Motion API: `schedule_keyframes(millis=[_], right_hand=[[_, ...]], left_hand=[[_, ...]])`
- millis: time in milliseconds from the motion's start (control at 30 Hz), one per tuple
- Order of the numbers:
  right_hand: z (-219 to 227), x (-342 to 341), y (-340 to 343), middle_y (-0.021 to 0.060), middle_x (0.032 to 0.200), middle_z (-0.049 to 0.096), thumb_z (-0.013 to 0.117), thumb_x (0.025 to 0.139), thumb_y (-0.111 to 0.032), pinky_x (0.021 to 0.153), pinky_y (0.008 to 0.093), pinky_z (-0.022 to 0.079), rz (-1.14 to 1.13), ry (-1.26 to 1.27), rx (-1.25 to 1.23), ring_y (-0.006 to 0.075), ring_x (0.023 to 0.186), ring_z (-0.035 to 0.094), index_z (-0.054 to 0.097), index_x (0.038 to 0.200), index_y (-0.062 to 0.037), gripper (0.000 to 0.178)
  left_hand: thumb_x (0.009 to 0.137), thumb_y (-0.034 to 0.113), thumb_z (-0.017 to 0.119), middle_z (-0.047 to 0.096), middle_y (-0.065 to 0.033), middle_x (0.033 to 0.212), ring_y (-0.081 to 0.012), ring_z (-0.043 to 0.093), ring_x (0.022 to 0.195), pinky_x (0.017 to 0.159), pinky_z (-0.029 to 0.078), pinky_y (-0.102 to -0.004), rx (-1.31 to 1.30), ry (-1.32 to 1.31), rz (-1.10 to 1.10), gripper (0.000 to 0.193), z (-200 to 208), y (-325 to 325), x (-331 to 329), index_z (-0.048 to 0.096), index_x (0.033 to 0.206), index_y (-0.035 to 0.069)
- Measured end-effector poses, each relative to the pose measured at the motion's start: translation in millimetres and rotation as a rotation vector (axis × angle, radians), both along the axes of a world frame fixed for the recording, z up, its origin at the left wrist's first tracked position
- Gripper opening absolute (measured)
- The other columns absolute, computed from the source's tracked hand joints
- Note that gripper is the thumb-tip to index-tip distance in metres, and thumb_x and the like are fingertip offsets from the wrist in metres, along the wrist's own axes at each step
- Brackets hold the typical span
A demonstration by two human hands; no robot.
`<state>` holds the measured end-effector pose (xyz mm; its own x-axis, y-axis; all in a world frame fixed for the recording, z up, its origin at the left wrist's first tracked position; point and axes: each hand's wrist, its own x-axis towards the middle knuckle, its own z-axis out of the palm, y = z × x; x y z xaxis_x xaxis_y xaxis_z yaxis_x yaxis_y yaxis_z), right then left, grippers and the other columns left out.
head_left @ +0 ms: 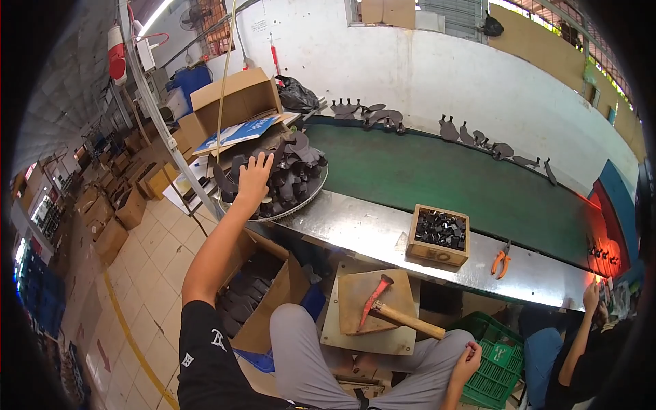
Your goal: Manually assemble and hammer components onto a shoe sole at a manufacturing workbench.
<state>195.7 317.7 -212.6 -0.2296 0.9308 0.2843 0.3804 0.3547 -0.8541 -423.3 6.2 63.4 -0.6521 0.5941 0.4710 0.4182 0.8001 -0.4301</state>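
Note:
My left hand [255, 179] reaches onto a heap of dark grey sole-shaped pieces [294, 167], its fingers spread over them. The heap fills a round, pale-rimmed basket [316, 196] at the left end of the bench. By my right thigh is my right hand [467, 362], its fingers curled; whatever they may hold is hidden. Between my knees, a hammer [403, 318] with a red head and wooden handle lies on a square board [355, 283].
A wooden box [437, 260] of small black pieces and orange-handled pliers [502, 261] sit on the metal ledge. Behind runs a green belt [410, 164] with grey pieces along its far edge. Cartons [280, 294] stand left; a green crate [495, 369] and another person's hand [592, 297] are right.

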Motion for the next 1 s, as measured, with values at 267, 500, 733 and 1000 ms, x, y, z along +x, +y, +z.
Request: schedule_keyframes(millis=[267, 500, 733, 1000], right_hand=[[1.6, 4.7, 1.5, 0.0067, 0.096, 0.064, 0.051, 0.097, -0.005, 0.063, 0.0254, 0.043, 0.009, -0.030, -0.029, 0.0120, 0.074, 0.055, 0.061, 0.107, 0.0013, 0.016], [0.9, -2.4, 1.5, 0.0072, 0.096, 0.065, 0.052, 0.097, -0.007, 0.066, 0.0260, 0.044, 0.009, -0.003, -0.004, 0.0126, 0.075, 0.056, 0.061, 0.108, 0.0013, 0.016], [5.4, 0.1, -2.3, 0.0068, 0.095, 0.066, 0.053, 0.097, -0.007, 0.065, 0.0260, 0.044, 0.000, -0.013, -0.041, 0.0120, 0.074, 0.055, 0.061, 0.107, 0.0008, 0.016], [8.4, 3.5, -2.6, 0.0076, 0.094, 0.066, 0.053, 0.096, -0.005, 0.065, 0.0253, 0.046, -0.031, 0.047, -0.015, 0.0117, 0.072, 0.056, 0.062, 0.105, 0.0007, 0.014]], left_hand=[[0.067, 0.024, 0.073, 0.042, -0.0174, 0.142, -0.0373, 0.049, 0.121, 0.098, 0.047, -0.0451, 0.175, -0.128, -0.589, 0.083, -25.3, -48.8, 19.0, 0.044, 0.143, 0.010], [0.072, 0.021, 0.073, 0.034, -0.0196, 0.153, -0.0403, 0.034, 0.140, 0.112, 0.029, -0.0549, -0.015, -0.272, -0.208, 0.082, -67.3, -69.7, 2.1, 0.043, 0.148, 0.031], [0.075, 0.022, 0.066, 0.036, -0.0220, 0.152, -0.0411, 0.037, 0.136, 0.108, 0.033, -0.0537, 0.128, -0.277, -0.350, 0.073, -87.0, -52.8, 13.9, 0.046, 0.145, 0.022], [0.083, 0.009, 0.064, 0.042, -0.0206, 0.147, -0.0390, 0.045, 0.131, 0.108, 0.037, -0.0458, 0.362, -0.262, -0.647, 0.050, -70.6, 5.7, 99.3, 0.050, 0.131, 0.002]])
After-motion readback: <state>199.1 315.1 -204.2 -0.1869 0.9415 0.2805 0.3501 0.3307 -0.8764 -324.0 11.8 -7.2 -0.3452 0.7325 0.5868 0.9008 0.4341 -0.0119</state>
